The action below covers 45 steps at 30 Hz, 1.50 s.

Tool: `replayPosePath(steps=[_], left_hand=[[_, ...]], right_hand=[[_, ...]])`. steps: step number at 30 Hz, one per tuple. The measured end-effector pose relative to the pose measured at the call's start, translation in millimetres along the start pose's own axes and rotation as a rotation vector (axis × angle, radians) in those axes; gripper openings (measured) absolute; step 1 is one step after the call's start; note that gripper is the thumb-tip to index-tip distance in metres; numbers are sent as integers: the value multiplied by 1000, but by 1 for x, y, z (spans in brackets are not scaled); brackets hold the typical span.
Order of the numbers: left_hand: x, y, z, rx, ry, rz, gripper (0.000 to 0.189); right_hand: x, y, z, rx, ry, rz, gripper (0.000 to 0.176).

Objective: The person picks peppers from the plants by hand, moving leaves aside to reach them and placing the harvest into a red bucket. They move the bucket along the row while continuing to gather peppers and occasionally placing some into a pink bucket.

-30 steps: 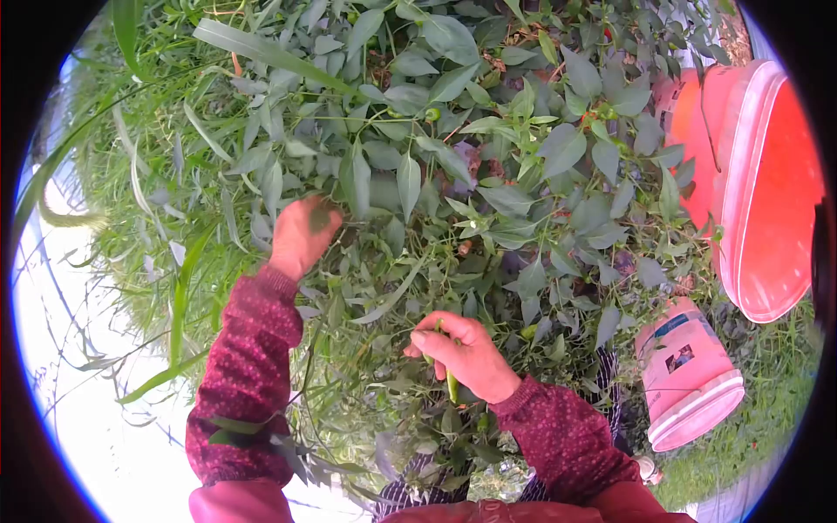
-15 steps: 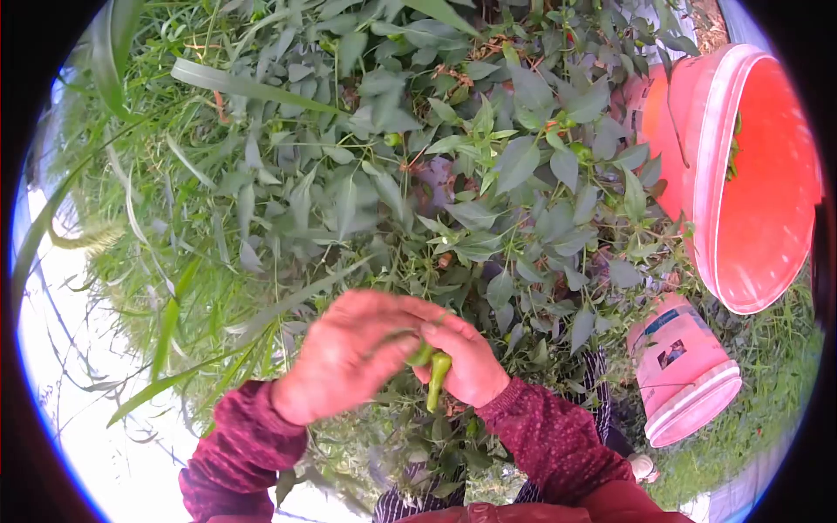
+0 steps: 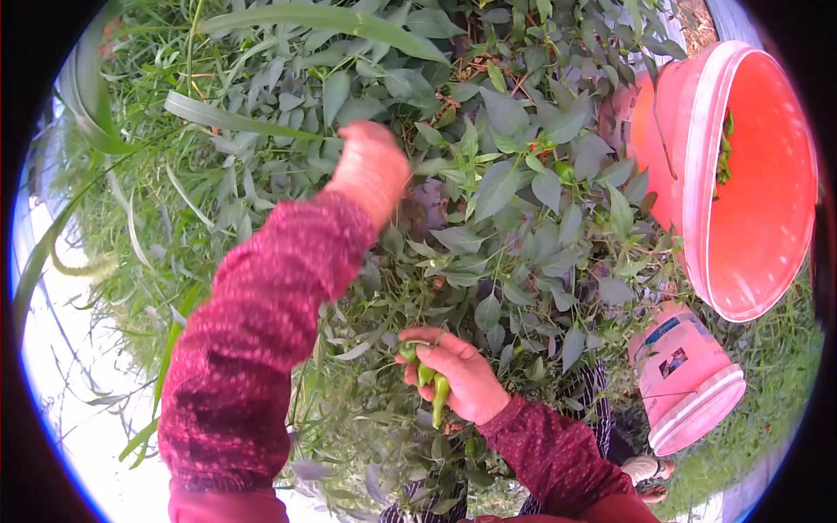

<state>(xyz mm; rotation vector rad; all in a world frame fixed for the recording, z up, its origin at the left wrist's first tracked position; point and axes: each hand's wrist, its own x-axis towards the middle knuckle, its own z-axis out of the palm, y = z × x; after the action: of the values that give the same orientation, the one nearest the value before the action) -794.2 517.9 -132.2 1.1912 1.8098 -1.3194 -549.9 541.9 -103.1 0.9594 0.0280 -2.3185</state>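
My right hand [image 3: 466, 381] is closed around several green peppers [image 3: 440, 399], whose ends stick out below my fingers. It hovers in front of the pepper plants [image 3: 514, 196]. My left hand [image 3: 370, 170] is stretched forward among the leaves at the upper middle. It is smeared by motion, and its fingers are partly lost against the foliage, so what it touches cannot be made out. A small green pepper [image 3: 565, 172] hangs among the leaves to the right.
A large pink bucket [image 3: 671, 139] lies tipped at the right with green peppers [image 3: 725, 148] inside. Below it is a smaller pink bucket [image 3: 684, 370]. Tall grass [image 3: 131, 218] grows at the left, and a long grass blade [image 3: 331, 19] crosses the top. Someone's foot [image 3: 645, 469] shows at lower right.
My left hand has left my right hand and moved up and forward into the plants. My right hand stays nearly in place, still holding the peppers.
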Motion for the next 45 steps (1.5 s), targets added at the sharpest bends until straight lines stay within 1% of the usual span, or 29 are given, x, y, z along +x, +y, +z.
replayPosePath(steps=[1, 2, 3, 5, 7, 8, 9, 11, 12, 13, 15, 17, 19, 20, 23, 25, 26, 27, 29, 31, 33, 34, 35, 38, 39, 41, 42, 43, 45], left_hand=[[23, -4, 29, 100, -77, -65, 41], [22, -17, 25, -43, -220, -1, 39], [28, -23, 47, -58, -203, 16, 32], [2, -26, 61, -108, 161, -184, 14], [-20, -41, 67, -445, 206, -131, 11], [-29, -42, 70, -626, 293, -186, 17], [-34, -42, 87, -620, 296, -190, 17], [-40, -40, 111, -845, 410, -109, 24], [-40, -38, 111, -974, 346, -104, 35], [-42, -36, 100, -975, 347, -106, 35], [-41, -28, 80, -683, 17, -211, 37], [-30, -23, 69, -609, -31, -214, 40], [-21, -22, 61, -585, 57, -269, 39], [-20, -22, 61, -456, 325, -283, 41], [-2, -38, 59, -755, 831, -198, 34], [20, -50, 59, -887, 341, -412, 27], [25, -52, 62, -773, 182, -348, 26], [27, -51, 66, -773, 185, -349, 26], [14, -45, 60, -541, -47, -182, 28], [7, -36, 79, -460, -29, -208, 25], [5, -32, 101, -343, -65, -136, 22], [0, -35, 102, -359, 15, -118, 22], [-6, -38, 104, -356, 15, -118, 22], [-35, -37, 113, -794, 658, -58, 29], [-45, -38, 117, -792, 659, -57, 29], [-67, -43, 109, -1216, 455, -236, 28], [-80, -46, 100, -1553, 420, -158, 21], [-89, -47, 92, -1551, 419, -158, 21], [-101, -51, 80, -1949, 415, -434, 18]], right_hand=[[0, 0, 0, 7, -1, -4, 30], [-1, 0, 1, -5, 10, 2, 31], [-2, -2, 2, -21, 18, 8, 31], [-3, -6, 2, -11, 19, 8, 31], [-4, -7, 4, 0, 15, 12, 31], [-3, -7, 4, -4, 9, 5, 30], [-3, -8, 5, -11, 2, -2, 30], [-2, -9, 8, -5, -10, -13, 29], [-3, -10, 10, 1, -9, -20, 29], [-3, -10, 11, -1, -10, -20, 29], [-4, -11, 12, -10, -9, -20, 29], [-5, -10, 11, -2, -4, -21, 29], [-6, -10, 9, 13, 6, -24, 29], [-6, -10, 8, 7, 25, -16, 29], [-4, -8, 5, -2, 50, -13, 30], [-3, -6, 6, -11, 49, -18, 30], [-3, -5, 6, -7, 41, -17, 30], [-3, -4, 6, 0, 32, -16, 31], [-1, -5, 5, 2, 37, -14, 31], [-2, -4, 5, 6, 40, -9, 31], [-1, -6, 6, 6, 42, -11, 31], [-1, -6, 6, 9, 40, -14, 31], [0, -5, 6, 11, 36, -19, 31], [-1, -7, 6, 9, 36, -26, 32], [-1, -8, 7, 5, 34, -28, 32], [0, -10, 7, 8, 33, -32, 32], [0, -11, 7, 11, 34, -33, 32], [0, -10, 7, 13, 32, -33, 32], [0, -10, 7, 26, 24, -35, 31]])
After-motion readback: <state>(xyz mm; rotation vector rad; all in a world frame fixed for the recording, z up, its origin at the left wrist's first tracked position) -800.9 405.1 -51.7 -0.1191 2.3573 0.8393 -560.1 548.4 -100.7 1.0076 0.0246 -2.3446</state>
